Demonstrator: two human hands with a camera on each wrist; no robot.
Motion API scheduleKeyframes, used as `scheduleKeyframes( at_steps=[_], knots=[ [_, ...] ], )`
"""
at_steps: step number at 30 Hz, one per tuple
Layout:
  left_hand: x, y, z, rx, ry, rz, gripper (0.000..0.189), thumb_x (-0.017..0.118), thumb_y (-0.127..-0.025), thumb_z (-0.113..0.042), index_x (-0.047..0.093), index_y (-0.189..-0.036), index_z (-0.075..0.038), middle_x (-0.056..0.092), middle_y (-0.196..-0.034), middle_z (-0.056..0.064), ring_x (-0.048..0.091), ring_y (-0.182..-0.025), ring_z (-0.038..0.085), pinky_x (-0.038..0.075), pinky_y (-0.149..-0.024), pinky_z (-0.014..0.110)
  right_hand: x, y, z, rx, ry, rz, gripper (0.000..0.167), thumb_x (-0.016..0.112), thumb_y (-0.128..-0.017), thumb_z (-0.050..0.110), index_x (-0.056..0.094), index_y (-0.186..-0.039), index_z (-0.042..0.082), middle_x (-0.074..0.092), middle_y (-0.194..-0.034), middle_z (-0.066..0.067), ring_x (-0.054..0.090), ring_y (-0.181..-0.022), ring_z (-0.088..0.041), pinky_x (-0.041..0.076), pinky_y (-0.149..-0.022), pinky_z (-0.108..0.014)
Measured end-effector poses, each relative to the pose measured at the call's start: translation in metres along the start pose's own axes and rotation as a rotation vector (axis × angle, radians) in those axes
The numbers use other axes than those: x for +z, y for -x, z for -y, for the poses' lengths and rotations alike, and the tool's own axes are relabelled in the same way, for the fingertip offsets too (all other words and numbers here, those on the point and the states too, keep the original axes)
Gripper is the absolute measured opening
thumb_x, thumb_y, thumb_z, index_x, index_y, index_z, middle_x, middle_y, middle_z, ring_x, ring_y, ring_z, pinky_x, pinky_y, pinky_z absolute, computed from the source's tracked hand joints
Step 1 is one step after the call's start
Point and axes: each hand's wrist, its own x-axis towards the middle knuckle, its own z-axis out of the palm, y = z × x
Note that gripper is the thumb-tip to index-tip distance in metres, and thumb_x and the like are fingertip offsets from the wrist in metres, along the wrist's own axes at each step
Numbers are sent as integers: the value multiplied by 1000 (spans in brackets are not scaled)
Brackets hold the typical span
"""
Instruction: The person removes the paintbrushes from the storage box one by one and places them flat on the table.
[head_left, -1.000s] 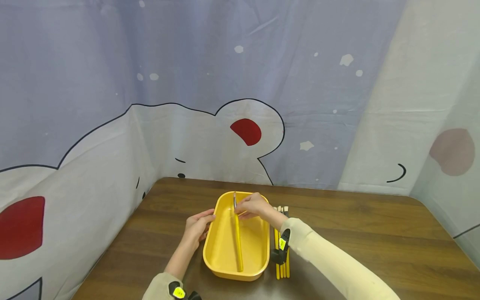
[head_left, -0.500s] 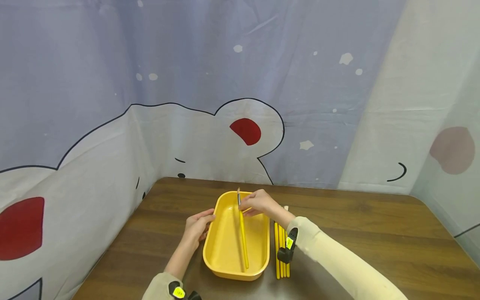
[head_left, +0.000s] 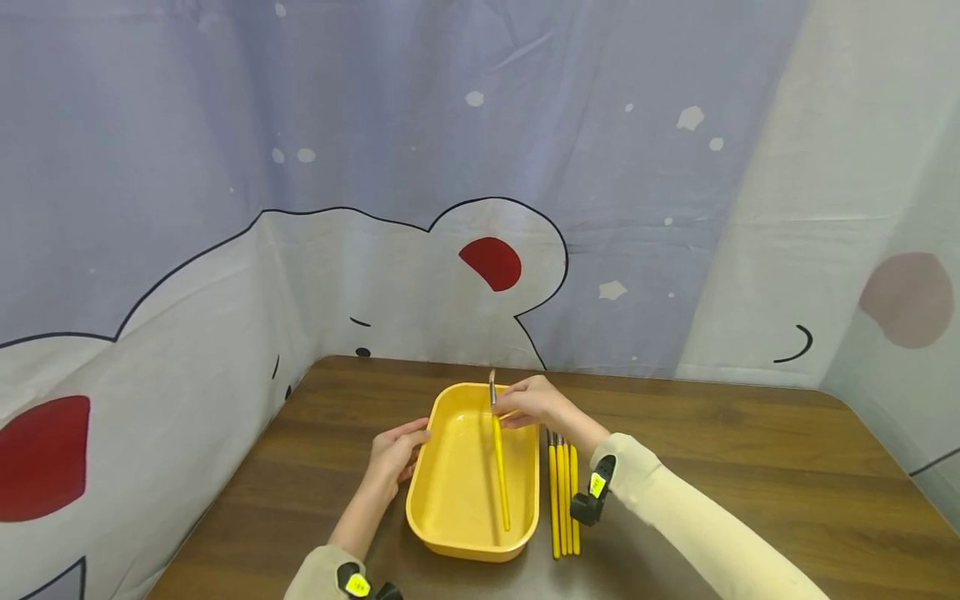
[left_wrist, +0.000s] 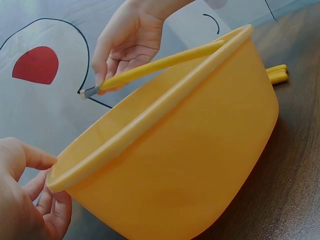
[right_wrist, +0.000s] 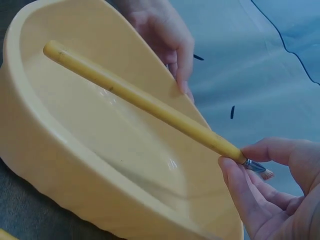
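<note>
A yellow-handled paintbrush (head_left: 500,467) hangs over the yellow plastic tray (head_left: 450,508), bristles toward the far side. My right hand (head_left: 531,402) pinches it near the metal ferrule, between thumb and fingers, as the right wrist view shows with the brush (right_wrist: 145,105) and hand (right_wrist: 280,185). At the tray's left rim, my left hand (head_left: 397,450) holds the edge; in the left wrist view the thumb of that hand (left_wrist: 25,190) lies on the rim and the fingers curl beneath it. Inside the tray, only the brush's shadow shows.
Several more yellow paintbrushes (head_left: 564,500) lie side by side on the brown wooden table (head_left: 712,467), right of the tray. Behind the table hangs a printed curtain (head_left: 420,283), which also runs along the left and right sides.
My right hand has moved the paintbrush to the right and slightly up, from the tray's middle toward its right side. The left hand and tray stay in place.
</note>
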Motion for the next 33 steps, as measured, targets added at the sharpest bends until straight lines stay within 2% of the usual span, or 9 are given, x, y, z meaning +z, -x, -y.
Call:
scheduleKeyframes(
  at_steps=[13,26,33],
  knots=[
    [0,0,0,1,4,0,40,65,-88,-16,62,-127,-6,67,-70,-4,45,-46,2,32,-41,13,-20,3,3,19,-21,-19,36,70,-82,6,64,-114,-10,72,-77,-5,67,-59,-11,59,-63,-24],
    [0,0,1,3,-4,5,41,65,-88,-17,62,-127,-6,65,-67,-3,44,-46,3,32,-41,15,-40,10,-3,25,-9,-43,39,69,-85,9,60,-118,-9,71,-85,-7,68,-66,-11,60,-70,-27],
    [-1,0,1,6,-7,2,40,64,-88,-16,63,-126,-7,66,-67,-4,44,-46,3,32,-41,14,-47,12,-7,30,-40,-40,41,68,-84,8,57,-119,-11,68,-77,-4,66,-62,-9,59,-66,-24]
  ],
)
